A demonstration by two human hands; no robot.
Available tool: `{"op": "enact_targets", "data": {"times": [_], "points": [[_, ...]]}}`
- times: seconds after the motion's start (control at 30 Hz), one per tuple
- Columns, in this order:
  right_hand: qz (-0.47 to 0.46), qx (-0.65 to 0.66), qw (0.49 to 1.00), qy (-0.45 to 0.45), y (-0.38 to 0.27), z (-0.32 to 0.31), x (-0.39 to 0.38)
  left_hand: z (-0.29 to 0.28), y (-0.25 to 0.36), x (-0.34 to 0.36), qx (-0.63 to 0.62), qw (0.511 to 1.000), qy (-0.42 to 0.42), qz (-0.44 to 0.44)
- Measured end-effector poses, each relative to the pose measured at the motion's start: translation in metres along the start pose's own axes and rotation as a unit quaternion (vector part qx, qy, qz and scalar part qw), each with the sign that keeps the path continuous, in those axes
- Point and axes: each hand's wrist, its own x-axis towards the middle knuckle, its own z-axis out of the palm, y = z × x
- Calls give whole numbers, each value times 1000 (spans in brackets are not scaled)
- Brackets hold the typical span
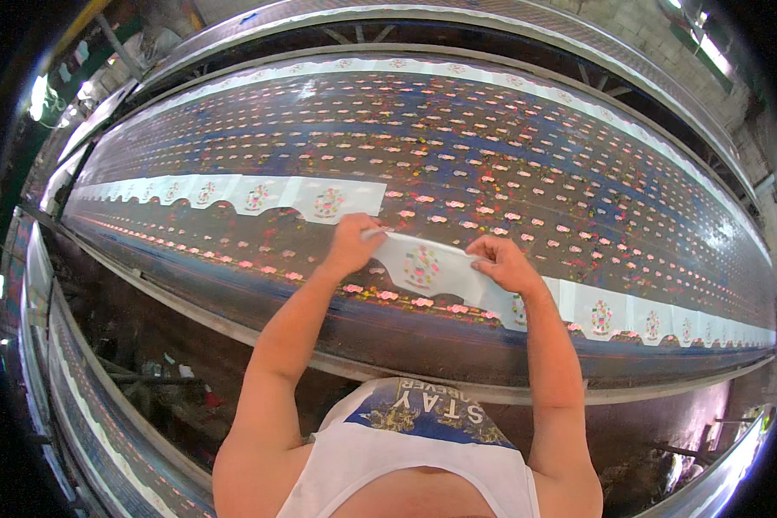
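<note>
My left hand (351, 246) pinches the upper left corner of a white cloth piece (397, 259) with a printed flower motif and a scalloped lower edge. My right hand (505, 263) grips the same upper edge farther right, with thumb and fingers pressed together. Between both hands that edge is drawn taut, a little above the long dark printing table (457, 186). Left of my hands, a row of similar white pieces (259, 194) lies on the table. Another row of white pieces (602, 318) runs off to the right, partly hidden by my right forearm.
Repeated small pink and red print marks cover the tabletop. Along its far edge lies another white printed strip (397, 66). Behind it stands a second long table (457, 22). The table's near rail (337, 358) runs just in front of my body; another long table edge (86, 406) curves at lower left.
</note>
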Motion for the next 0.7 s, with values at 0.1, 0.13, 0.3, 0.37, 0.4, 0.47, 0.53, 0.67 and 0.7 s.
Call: {"op": "enact_targets", "data": {"times": [0.1, 0.13, 0.3, 0.37, 0.4, 0.47, 0.53, 0.67, 0.7], "points": [[14, 0, 995, 101, 31, -7, 23, 11, 17, 33, -26, 984, 107, -138], [27, 20, 992, 124, 40, -3, 39, 14, 1, 37, -9, 983, 143, -114], [47, -16, 958, 283, 67, 6, 89, 24, -27, 68, 96, 979, 176, -22], [40, -24, 948, 315, 87, 10, 100, 27, -29, 76, 120, 976, 181, -24], [36, -34, 944, 327, 94, 14, 104, 31, -35, 77, 131, 971, 201, -24], [48, -55, 935, 348, 94, 20, 109, 36, -39, 78, 151, 966, 207, -36], [77, -77, 923, 369, 90, 26, 109, 35, -39, 75, 169, 967, 183, -58], [103, -74, 911, 392, 83, 31, 115, 31, -36, 76, 164, 969, 168, -79], [89, -62, 910, 400, 83, 32, 114, 32, -33, 75, 150, 969, 179, -80]]}}
